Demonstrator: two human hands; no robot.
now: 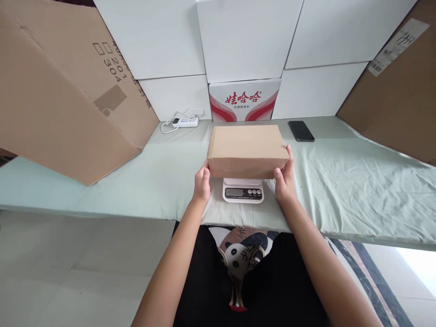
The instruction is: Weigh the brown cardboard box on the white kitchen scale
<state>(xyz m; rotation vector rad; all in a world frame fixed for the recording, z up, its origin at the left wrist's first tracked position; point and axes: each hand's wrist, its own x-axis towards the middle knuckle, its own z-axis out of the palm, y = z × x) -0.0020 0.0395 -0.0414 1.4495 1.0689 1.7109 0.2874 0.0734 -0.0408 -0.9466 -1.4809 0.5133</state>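
Observation:
A closed brown cardboard box [248, 143] is over a white digital kitchen scale [243, 195], covering most of its platform. I cannot tell whether the box rests on the scale or is held just above it. My left hand [202, 182] grips the box's left front corner, thumb at the front and fingers hidden along the side. At the right end, my right hand [285, 177] holds the box with the thumb at the front lower edge and fingers along the side. The scale's display and buttons show in front of the box; no reading can be made out.
On the pale green cloth-covered table [163, 181] lie a black phone [301, 131] at back right and a white power strip [185, 121] with a cord at back left. White boxes [243, 41] form the back wall. Large cardboard pieces stand left [68, 100] and right [395, 100].

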